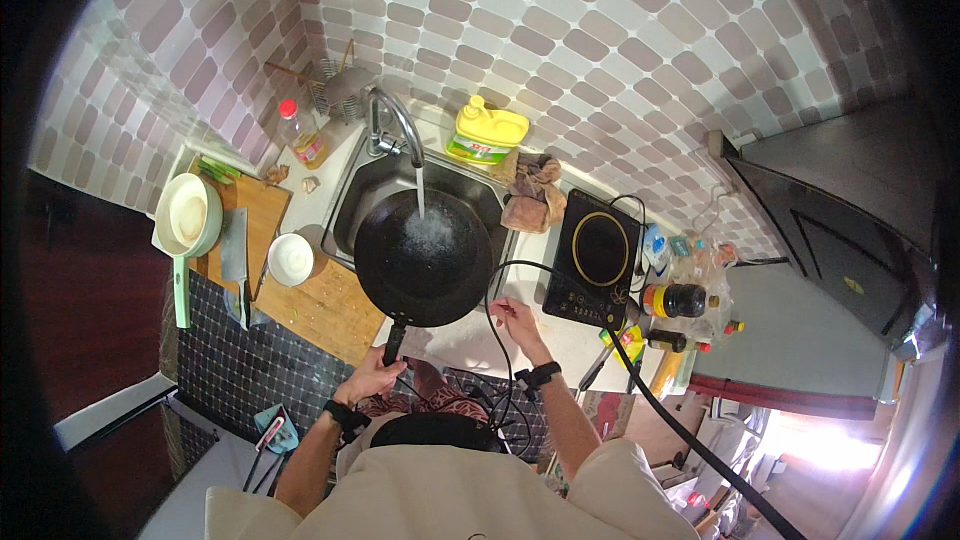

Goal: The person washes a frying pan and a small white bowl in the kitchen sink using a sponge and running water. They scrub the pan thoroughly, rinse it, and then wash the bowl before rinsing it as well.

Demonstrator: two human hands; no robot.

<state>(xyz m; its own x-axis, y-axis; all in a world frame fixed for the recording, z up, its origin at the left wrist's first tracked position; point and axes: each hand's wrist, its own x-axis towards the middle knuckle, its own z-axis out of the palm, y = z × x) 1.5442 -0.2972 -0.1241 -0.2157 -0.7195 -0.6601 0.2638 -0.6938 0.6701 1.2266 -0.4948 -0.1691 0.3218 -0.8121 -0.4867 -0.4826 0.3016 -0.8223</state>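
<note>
My left hand (375,375) grips the black handle of a dark wok (420,277). The wok is held over a stainless steel sink (360,184), covering much of its basin. From the curved chrome faucet (405,120), a stream of water (421,195) falls into the wok and splashes on its inner surface. My right hand (519,326) is at the counter's front, just right of the wok's rim, empty with its fingers loosely bent. A black cable passes close by that hand.
On the left, a cleaver (234,247) and a pale green pan (191,221) rest by a wooden cutting board (262,202), near a white bowl (291,259). Right of the sink are brown cloths (529,202), an induction cooktop (596,255) and several bottles. A yellow detergent jug (489,133) stands behind.
</note>
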